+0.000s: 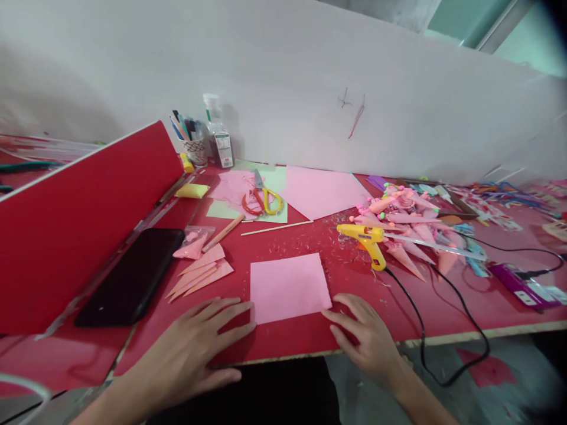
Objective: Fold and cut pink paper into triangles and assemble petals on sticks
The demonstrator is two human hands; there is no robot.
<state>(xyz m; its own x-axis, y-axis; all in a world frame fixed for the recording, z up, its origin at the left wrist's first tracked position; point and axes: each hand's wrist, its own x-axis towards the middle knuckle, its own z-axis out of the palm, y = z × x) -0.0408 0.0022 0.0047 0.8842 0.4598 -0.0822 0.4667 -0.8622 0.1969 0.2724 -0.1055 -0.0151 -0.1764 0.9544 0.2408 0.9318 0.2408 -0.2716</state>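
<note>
A pink rectangular sheet of paper [289,288] lies flat on the red table near its front edge. Along the sheet's left side rests my left hand [201,333], fingers spread, with fingertips at the paper's edge. My right hand [364,333] is open at the lower right corner, its fingertips touching or just beside the paper. Neither hand grips anything. Just beyond my left hand are several folded pink paper cones [201,277]. A yellow glue gun [365,239] with a clear glue stick lies beyond my right hand.
Scissors [261,200] lie on pink and green paper, near a thin wooden stick [277,228]. Pink cones [407,215] are heaped at right, by a purple power strip [525,286]. A black phone [133,277] lies left, below a red board [97,218]. A bottle [220,141] stands behind.
</note>
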